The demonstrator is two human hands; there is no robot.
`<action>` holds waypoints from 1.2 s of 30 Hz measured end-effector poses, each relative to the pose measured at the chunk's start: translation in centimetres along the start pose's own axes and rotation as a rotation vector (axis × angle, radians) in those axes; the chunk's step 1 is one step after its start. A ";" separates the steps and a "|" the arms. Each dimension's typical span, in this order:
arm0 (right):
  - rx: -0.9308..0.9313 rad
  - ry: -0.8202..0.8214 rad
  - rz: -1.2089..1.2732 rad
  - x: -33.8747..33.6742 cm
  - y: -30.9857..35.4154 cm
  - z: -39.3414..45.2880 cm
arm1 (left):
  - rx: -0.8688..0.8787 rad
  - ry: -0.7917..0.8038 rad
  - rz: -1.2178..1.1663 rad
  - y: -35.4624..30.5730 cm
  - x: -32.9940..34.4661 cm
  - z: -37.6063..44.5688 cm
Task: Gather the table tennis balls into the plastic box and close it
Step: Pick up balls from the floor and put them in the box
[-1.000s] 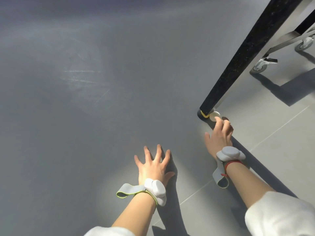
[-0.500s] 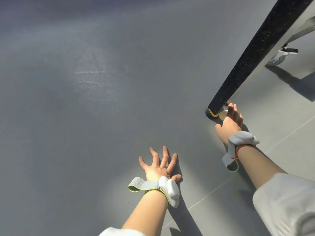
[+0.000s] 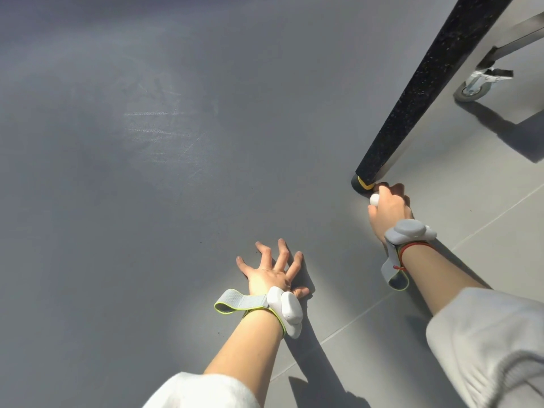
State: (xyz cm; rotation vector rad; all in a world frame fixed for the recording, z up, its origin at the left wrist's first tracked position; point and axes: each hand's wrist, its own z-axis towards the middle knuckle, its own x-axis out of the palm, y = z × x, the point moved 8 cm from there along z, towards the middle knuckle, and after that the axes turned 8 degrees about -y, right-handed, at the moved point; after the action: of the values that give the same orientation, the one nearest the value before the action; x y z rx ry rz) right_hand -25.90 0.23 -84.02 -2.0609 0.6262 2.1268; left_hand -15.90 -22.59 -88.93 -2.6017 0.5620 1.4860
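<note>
One table tennis ball [image 3: 374,199] is in view: white, lying at the foot of the black table leg [image 3: 424,86], just beside the leg's yellow-trimmed foot cap [image 3: 361,184]. I take this leg as my reference for every position below.

My right hand [image 3: 390,212] sits directly at the base of the leg, on the near side. Its fingers are curled around the ball, thumb and fingertips pinching it; only the left part of the ball shows past the knuckles. I cannot tell whether the ball rests on the floor or is lifted clear. A grey wrist sensor [image 3: 407,231] with a red cord sits behind the hand.

My left hand [image 3: 273,275] lies well to the left of the leg and nearer to me, palm down, fingers spread wide and flat on the grey floor [image 3: 147,201]. It carries a white wrist sensor [image 3: 287,310] on a grey strap.

Clearance: to the left of the leg the floor is bare and open across the whole view. To the right of the leg, a tile seam [image 3: 500,213] runs diagonally, and a caster wheel [image 3: 474,86] under a metal frame bar [image 3: 518,39] stands well apart, farther away than the leg's foot. The leg slants up and right out of the top edge of the view.
</note>
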 end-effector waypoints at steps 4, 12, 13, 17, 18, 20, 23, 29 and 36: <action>-0.106 -0.049 -0.048 -0.7 0.5 -1.4 | 0.002 -0.044 -0.016 -0.1 -0.1 -0.1; -0.335 -0.006 -0.085 -0.6 2.7 -4.5 | 0.026 -0.208 -0.129 0.5 -0.8 -1.1; -0.359 0.017 -0.109 -0.5 3.3 -5.1 | 0.046 -0.225 -0.129 0.6 -0.8 -1.4; -0.429 0.069 -0.139 -0.9 6.1 -7.4 | 0.110 -0.253 -0.156 1.1 -0.8 -2.1; -0.444 0.075 -0.139 -1.0 6.9 -8.0 | 0.116 -0.262 -0.169 1.3 -0.9 -2.3; -0.474 0.089 -0.133 -1.3 8.5 -9.1 | 0.127 -0.303 -0.165 2.1 -1.3 -2.9; -0.491 0.102 -0.124 -1.7 10.6 -10.4 | 0.171 -0.413 -0.074 3.3 -2.2 -3.9; -0.549 0.137 -0.087 -2.0 15.4 -13.0 | 0.152 -0.520 -0.096 8.0 -5.5 -5.1; -0.601 0.145 -0.050 -2.2 22.2 -14.4 | 0.002 -0.458 -0.175 14.4 -5.5 -7.2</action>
State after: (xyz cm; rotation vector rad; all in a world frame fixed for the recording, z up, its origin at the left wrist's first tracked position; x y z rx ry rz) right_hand -20.35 -24.83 -77.06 -2.4933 -0.0812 2.3539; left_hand -17.72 -36.37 -79.07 -2.1285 0.2755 1.9223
